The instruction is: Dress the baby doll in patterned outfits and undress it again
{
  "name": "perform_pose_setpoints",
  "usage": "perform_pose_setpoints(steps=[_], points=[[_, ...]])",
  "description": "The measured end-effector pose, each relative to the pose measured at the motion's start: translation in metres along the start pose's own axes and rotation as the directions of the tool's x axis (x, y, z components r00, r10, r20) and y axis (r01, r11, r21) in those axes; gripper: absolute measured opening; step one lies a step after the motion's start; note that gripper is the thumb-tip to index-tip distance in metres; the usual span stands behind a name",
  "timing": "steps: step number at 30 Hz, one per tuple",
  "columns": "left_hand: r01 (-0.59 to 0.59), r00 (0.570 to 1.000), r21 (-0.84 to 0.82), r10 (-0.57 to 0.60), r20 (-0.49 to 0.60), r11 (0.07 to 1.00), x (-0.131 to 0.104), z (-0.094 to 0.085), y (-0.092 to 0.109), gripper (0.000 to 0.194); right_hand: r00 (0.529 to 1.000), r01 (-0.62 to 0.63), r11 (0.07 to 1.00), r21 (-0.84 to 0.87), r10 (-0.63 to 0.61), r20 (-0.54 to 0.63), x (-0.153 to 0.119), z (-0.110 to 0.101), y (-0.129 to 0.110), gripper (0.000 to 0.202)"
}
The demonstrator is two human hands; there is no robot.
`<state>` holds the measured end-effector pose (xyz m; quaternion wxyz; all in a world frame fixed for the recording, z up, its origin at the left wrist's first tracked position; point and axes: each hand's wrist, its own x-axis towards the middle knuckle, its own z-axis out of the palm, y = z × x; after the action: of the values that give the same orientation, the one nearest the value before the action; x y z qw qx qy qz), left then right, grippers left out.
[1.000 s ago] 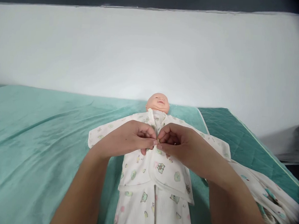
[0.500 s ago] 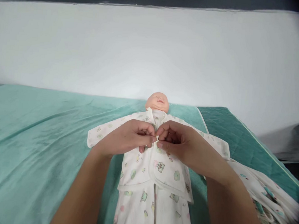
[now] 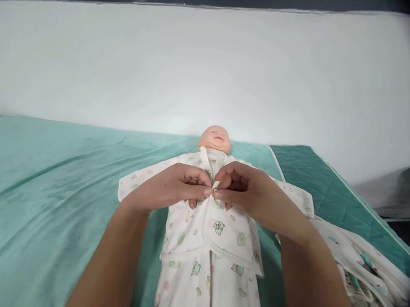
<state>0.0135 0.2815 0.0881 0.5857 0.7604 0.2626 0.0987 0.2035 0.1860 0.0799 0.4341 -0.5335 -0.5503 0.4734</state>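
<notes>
A baby doll lies on its back, head away from me, its sleeves spread to both sides. It wears a white printed baby jacket over matching trousers. At the chest, my left hand pinches the jacket's front edge between thumb and fingers. Opposite it, my right hand pinches the other side of the front opening, the fingertips of both hands almost touching. A small pale piece of fabric or fastening shows between them; its exact kind is hidden by the fingers.
A light green cover spreads under the doll and to the left. On the right lie a darker green quilted mat and a crumpled white printed cloth. Behind the bed stands a white wall.
My hands stay at the jacket's chest. The right fingers have shifted slightly, with the thumb now closer to the left thumb at the front opening. The view has moved a little.
</notes>
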Motion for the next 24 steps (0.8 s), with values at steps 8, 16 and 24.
perform_pose_setpoints(steps=[8, 16, 24], points=[[-0.019, 0.999, -0.014, 0.019, 0.034, 1.000, 0.002, -0.001, 0.000, 0.016, 0.999, 0.037, 0.999, 0.021, -0.038, 0.010, 0.006, -0.002, 0.007, 0.008], [0.010, 1.000, -0.031, -0.010, 0.017, 0.999, 0.003, 0.002, 0.001, 0.017, 1.000, 0.027, 1.000, 0.011, -0.027, 0.012, 0.009, -0.002, 0.010, 0.011], [0.026, 0.999, -0.009, -0.026, -0.035, 1.000, 0.004, 0.008, 0.004, 0.015, 0.999, -0.032, 0.995, -0.095, 0.030, -0.031, 0.004, 0.000, 0.005, 0.011]])
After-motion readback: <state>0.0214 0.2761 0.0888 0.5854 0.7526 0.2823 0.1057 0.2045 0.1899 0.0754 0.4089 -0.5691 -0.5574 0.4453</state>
